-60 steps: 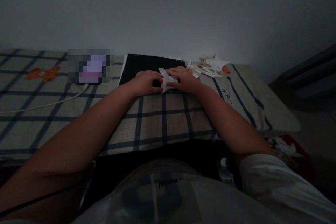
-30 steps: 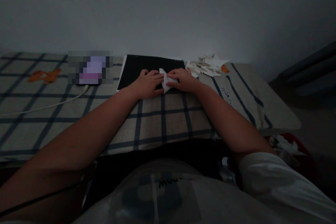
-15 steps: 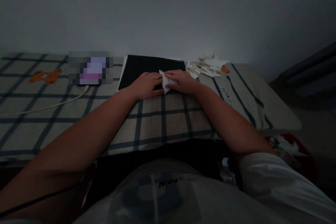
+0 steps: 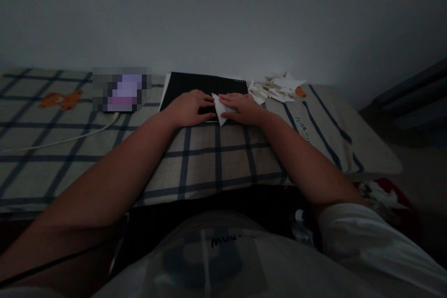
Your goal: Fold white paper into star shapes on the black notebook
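Observation:
A small folded white paper (image 4: 220,108) lies on a black pad (image 4: 195,86) on the checked bed cover. My left hand (image 4: 190,108) rests flat on the pad just left of the paper, its fingertips touching the paper's edge. My right hand (image 4: 240,108) lies on the paper's right side, fingers stretched out and pressing it down. The room is dim, so the finer folds of the paper cannot be made out.
A heap of paper scraps (image 4: 277,87) lies right of the pad by the wall. A blurred-out device (image 4: 121,93) with a white cable (image 4: 63,139) sits on the left. The checked cover (image 4: 216,163) ends at its front edge near my body; a dark floor lies to the right.
Both hands have shifted slightly over the paper; my left hand's fingers have flattened beside it and my right hand has slid along the fold. The paper stays in place.

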Available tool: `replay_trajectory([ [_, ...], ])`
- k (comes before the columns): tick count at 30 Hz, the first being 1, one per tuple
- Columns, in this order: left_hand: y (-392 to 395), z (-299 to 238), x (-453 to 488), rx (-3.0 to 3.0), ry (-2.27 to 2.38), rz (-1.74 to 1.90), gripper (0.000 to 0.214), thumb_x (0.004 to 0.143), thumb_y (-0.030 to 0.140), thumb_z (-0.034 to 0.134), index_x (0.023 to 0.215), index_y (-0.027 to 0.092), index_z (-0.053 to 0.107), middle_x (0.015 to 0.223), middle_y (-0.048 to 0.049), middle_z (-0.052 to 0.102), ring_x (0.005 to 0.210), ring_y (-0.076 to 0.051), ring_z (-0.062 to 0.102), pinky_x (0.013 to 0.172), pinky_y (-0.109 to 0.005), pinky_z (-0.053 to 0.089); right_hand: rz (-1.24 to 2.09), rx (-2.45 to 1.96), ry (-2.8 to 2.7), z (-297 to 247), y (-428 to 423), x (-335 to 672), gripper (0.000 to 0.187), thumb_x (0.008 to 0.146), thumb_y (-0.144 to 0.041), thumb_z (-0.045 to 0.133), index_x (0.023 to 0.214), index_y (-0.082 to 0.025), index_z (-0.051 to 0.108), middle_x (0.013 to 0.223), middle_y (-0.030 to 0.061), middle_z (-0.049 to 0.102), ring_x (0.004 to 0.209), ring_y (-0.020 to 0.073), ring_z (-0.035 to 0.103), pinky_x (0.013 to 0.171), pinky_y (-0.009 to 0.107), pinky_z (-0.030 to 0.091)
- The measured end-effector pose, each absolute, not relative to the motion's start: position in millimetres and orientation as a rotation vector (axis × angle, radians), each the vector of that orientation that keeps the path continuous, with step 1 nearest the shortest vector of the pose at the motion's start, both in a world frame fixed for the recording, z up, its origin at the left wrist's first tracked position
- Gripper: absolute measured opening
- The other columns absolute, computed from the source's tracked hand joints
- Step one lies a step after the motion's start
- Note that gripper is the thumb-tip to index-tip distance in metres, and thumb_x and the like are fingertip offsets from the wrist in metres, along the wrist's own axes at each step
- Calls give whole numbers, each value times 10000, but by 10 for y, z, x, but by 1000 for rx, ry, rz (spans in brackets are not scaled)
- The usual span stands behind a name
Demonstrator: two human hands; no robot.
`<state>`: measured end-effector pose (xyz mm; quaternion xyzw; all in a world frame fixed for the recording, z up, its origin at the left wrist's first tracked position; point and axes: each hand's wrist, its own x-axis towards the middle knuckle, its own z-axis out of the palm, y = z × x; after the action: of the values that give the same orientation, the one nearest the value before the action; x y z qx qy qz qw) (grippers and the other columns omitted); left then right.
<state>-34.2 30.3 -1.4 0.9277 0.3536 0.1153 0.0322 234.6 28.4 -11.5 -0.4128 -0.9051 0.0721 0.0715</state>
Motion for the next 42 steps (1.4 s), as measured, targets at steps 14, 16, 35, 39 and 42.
replay_trajectory([
  [14,296,-19,-312,2876,1168,349,559,1069,496,503,1422,230,846,1487,-103,808,1432,-348,693,1247,-545,537,204,-1347,-2775,-61,201,2269,687,1141,-413,555,1798,-240,457,1882,147,390,1755,433,333,1328,766,319],
  [16,293,-21,-311,2862,1193,392,550,1067,483,510,1435,244,842,1490,-102,806,1433,-356,694,1235,-555,547,196,-1344,-2783,-51,192,2260,668,1142,-412,554,1784,-242,482,1877,143,401,1756,429,334,1328,766,321],
  [35,254,-23,-247,2844,1246,213,516,1094,449,527,1524,240,721,1735,-120,619,1597,-353,562,1270,-558,488,270,-1287,-2741,-79,219,2264,688,1127,-416,544,1776,-192,499,1863,149,432,1743,407,374,1388,697,304],
  [39,228,-11,-224,2845,1313,166,541,1109,461,507,1576,242,670,1720,-122,631,1569,-357,579,1253,-547,491,251,-1274,-2756,-54,199,2260,694,1127,-430,529,1780,-198,494,1857,152,447,1725,412,400,1367,697,336],
  [42,194,-7,-209,2846,1367,172,580,1114,495,507,1625,246,623,1728,-125,620,1577,-366,566,1252,-547,483,246,-1284,-2752,-55,207,2260,700,1136,-455,525,1795,-224,472,1857,139,453,1722,409,402,1371,690,327],
])
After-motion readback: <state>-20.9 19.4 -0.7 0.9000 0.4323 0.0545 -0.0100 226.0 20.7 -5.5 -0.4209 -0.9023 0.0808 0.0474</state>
